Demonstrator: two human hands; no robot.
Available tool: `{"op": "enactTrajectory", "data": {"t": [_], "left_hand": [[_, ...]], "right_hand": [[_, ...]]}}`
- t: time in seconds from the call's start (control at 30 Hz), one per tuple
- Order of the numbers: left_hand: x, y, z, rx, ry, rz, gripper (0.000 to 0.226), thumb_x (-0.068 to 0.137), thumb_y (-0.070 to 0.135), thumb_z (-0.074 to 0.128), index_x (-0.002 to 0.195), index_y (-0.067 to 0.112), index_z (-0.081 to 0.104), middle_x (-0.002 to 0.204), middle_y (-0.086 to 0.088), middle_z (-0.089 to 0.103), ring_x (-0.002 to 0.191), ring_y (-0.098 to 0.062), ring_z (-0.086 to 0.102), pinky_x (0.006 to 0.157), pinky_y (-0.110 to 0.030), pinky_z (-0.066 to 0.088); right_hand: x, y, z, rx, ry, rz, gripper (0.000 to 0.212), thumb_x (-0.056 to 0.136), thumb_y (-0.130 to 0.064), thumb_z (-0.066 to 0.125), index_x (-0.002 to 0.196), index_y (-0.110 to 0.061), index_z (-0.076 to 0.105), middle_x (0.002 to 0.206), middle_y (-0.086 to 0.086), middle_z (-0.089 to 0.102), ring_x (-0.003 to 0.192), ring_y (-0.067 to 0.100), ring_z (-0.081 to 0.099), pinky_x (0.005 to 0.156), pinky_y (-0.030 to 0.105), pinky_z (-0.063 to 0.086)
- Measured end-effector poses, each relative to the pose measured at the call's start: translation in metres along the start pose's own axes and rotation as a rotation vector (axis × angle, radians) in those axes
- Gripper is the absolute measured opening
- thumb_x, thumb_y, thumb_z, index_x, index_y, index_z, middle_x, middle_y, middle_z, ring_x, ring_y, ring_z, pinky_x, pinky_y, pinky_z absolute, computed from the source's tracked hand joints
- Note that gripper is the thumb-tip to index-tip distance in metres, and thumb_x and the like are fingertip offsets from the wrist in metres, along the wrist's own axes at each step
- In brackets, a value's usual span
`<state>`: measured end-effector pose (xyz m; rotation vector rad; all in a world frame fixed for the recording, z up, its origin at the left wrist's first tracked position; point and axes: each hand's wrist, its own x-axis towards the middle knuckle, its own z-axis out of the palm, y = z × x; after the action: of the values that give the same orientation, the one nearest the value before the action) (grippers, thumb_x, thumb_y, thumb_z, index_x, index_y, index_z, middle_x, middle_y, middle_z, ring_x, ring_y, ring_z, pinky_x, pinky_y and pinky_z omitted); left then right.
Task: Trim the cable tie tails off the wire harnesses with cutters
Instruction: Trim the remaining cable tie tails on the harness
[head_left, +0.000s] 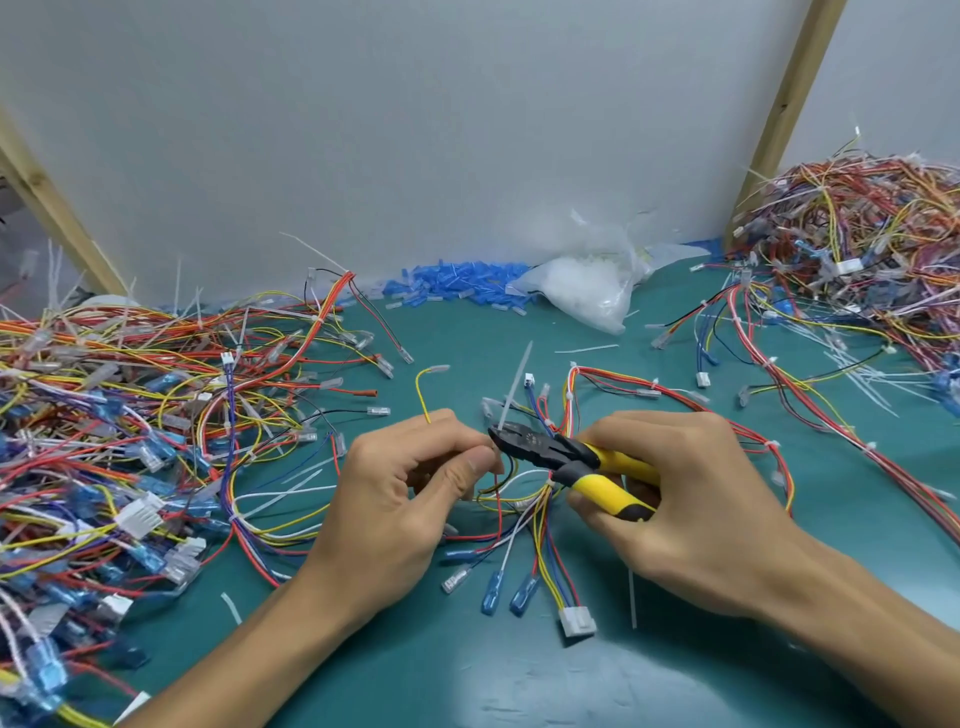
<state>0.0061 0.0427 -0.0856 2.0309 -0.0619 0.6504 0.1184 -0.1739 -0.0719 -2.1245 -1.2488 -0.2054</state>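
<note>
Pinches harness (539, 522) in left hand (415, 483), grips cutters (566, 454) in right hand (691, 499); jaws meet tail (514, 384) just past left fingertips. Likely light and floppy, tail stiff, springy: hold close to the cut.

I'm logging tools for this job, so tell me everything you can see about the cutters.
The cutters have a black metal-looking head and yellow handles with black ends. The right hand grips both handles, nose pointing left. Their tip meets the base of a white cable tie tail sticking up, beside the left hand, which pinches the wire harness.
</note>
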Motion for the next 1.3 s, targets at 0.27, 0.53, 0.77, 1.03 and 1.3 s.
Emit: {"op": "enactTrajectory", "data": {"t": [0.27,0.53,0.77,1.03,1.3], "left_hand": [[-0.0060,-0.0005,0.0013,-0.103,-0.011,-0.043,0.025,0.098,0.031,0.061,0.085,0.016,0.076,0.045,0.013,0.049,0.039,-0.001,0.036,0.045,-0.013,0.041],[-0.0034,0.0004,-0.0024,-0.165,-0.027,-0.023,0.026,0.097,0.029,0.058,0.082,0.010,0.067,0.049,-0.004,0.054,0.036,-0.003,0.044,0.041,-0.022,0.040],[-0.0041,-0.0009,0.0003,-0.103,0.031,0.033,0.019,0.100,0.014,0.059,0.083,0.011,0.066,0.058,0.001,0.061,0.041,-0.002,0.050,0.048,-0.013,0.037],[-0.0047,0.0023,0.0009,-0.042,0.049,0.041,0.018,0.099,0.007,0.059,0.084,0.010,0.066,0.057,0.003,0.061,0.042,-0.003,0.051,0.050,-0.014,0.038],[-0.0061,0.0076,0.0020,0.074,0.011,0.100,0.016,0.098,0.006,0.059,0.084,0.008,0.066,0.059,0.004,0.066,0.047,-0.013,0.058,0.050,-0.027,0.047]], "right_hand": [[0.0002,0.0037,-0.0006,-0.018,0.039,-0.030,0.012,0.084,-0.031,0.078,0.087,-0.023,0.070,0.073,-0.014,0.050,0.063,0.015,0.044,0.056,0.027,0.032],[0.0008,0.0024,0.0004,0.011,0.067,-0.008,0.012,0.083,-0.030,0.082,0.089,-0.025,0.073,0.073,-0.014,0.053,0.062,0.016,0.048,0.056,0.028,0.039],[-0.0002,-0.0030,0.0033,0.238,-0.040,0.073,0.031,0.077,-0.049,0.081,0.078,-0.021,0.068,0.066,0.004,0.047,0.063,0.021,0.036,0.054,0.032,0.029],[0.0030,0.0014,-0.0012,0.150,-0.045,0.013,0.033,0.085,-0.050,0.077,0.080,-0.023,0.058,0.070,-0.006,0.047,0.064,0.013,0.039,0.056,0.021,0.028],[0.0033,0.0028,-0.0014,0.053,-0.101,-0.080,0.029,0.089,-0.050,0.070,0.088,-0.022,0.060,0.080,-0.010,0.052,0.072,0.020,0.051,0.061,0.043,0.044]]}}
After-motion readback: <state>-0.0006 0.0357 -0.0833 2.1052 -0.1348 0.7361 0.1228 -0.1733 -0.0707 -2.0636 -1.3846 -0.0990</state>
